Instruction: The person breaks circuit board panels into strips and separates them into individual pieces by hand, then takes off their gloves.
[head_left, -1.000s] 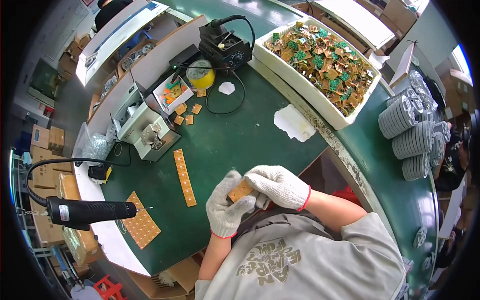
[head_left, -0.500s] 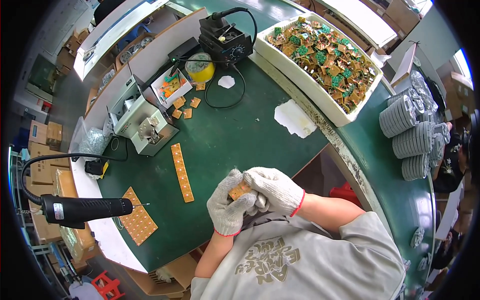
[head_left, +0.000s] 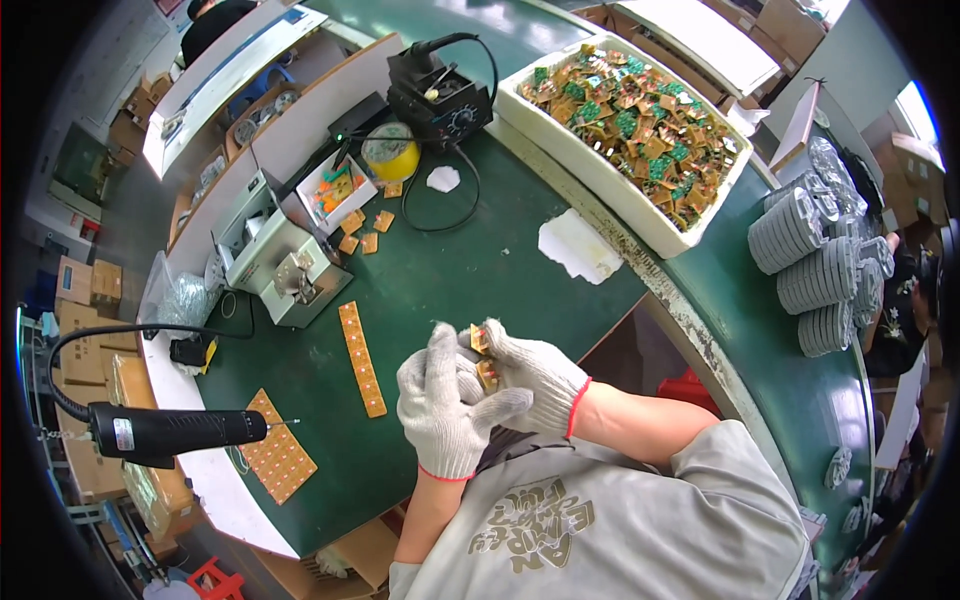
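Observation:
Both hands wear white knitted gloves with red cuffs, held close together over the near edge of the green table. In my right hand [head_left: 535, 375] are small orange-brown circuit boards [head_left: 479, 340], pinched between thumb and fingers; a second piece [head_left: 487, 376] shows just below the first. Close beside them is my left hand [head_left: 445, 400], its thumb and forefinger stretched apart; its other fingertips are partly hidden behind the boards. A narrow strip of circuit boards [head_left: 362, 358] lies on the table left of my hands. Farther left rests a wider circuit board panel [head_left: 280, 447].
A black electric screwdriver [head_left: 180, 430] hangs over the wide panel. Behind stand a grey bench machine [head_left: 290, 270], a parts box [head_left: 335, 190], yellow tape [head_left: 390, 155] and a soldering station [head_left: 440, 100]. A white foam box [head_left: 680, 240] heaped with boards is at far right, near stacked grey parts [head_left: 785, 235].
My left hand has loosened from the board and its fingers have spread. The right hand now holds the pieces, turned on edge and showing apart. The whole view has shifted slightly.

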